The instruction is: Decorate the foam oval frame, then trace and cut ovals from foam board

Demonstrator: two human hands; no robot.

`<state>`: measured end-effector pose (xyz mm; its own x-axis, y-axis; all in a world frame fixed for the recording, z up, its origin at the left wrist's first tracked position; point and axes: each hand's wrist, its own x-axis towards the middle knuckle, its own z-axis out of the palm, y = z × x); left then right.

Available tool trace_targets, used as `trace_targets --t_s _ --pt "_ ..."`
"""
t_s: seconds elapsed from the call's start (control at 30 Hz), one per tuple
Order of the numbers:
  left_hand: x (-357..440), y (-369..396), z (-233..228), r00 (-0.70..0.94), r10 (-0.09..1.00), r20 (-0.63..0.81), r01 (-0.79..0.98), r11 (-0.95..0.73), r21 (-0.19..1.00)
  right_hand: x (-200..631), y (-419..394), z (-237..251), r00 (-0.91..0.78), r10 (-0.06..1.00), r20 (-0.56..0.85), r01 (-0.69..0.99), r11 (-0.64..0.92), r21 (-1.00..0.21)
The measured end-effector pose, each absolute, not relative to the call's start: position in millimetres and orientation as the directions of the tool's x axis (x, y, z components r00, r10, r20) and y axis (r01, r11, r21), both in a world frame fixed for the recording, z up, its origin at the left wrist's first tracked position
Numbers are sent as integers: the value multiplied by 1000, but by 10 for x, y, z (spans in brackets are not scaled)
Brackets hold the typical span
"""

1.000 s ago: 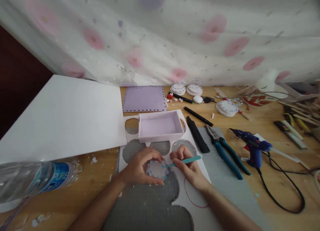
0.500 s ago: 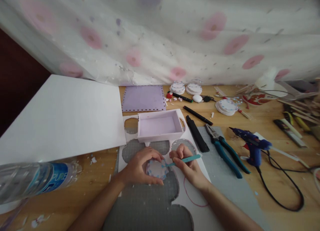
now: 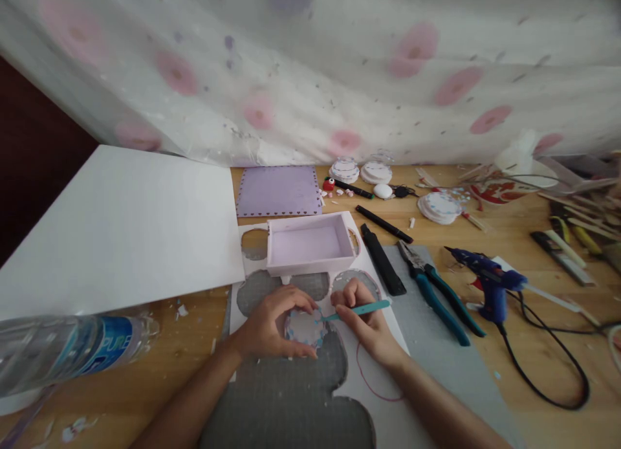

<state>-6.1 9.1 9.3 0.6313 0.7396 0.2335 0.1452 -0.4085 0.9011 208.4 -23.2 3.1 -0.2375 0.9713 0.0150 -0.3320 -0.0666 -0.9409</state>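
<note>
Nothing much is shifting: I'm still curling my left hand (image 3: 272, 325) around the small round white foam disc (image 3: 305, 327), right-hand (image 3: 365, 319) grip pinching the thin teal craft knife (image 3: 361, 310).

Both forearms angle in over the desk, left hand (image 3: 272, 326) curled, fingers and thumb arched into a ring; right hand (image 3: 365, 319) pinched tight, wrist low.

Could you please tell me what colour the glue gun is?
The glue gun is blue, seen in the head view.
</note>
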Motion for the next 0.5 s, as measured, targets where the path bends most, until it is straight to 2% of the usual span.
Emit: trace_targets --t_s 0.13,0.33,0.43,0.5 --pt "-62 87 93 634 746 205 159 -384 910 2092 -237 -17 -233 972 15 -362 -72 -930" --pt "-71 94 120 661 738 137 231 -373 898 2112 -201 -71 -25 1000 16 -444 3 -896" --pt "-101 87 112 665 740 102 245 -345 906 2140 -182 -18 49 999 -6 -395 14 -918" --pt "-122 75 88 656 745 119 189 -315 930 2178 -178 41 96 995 28 -354 60 -933"
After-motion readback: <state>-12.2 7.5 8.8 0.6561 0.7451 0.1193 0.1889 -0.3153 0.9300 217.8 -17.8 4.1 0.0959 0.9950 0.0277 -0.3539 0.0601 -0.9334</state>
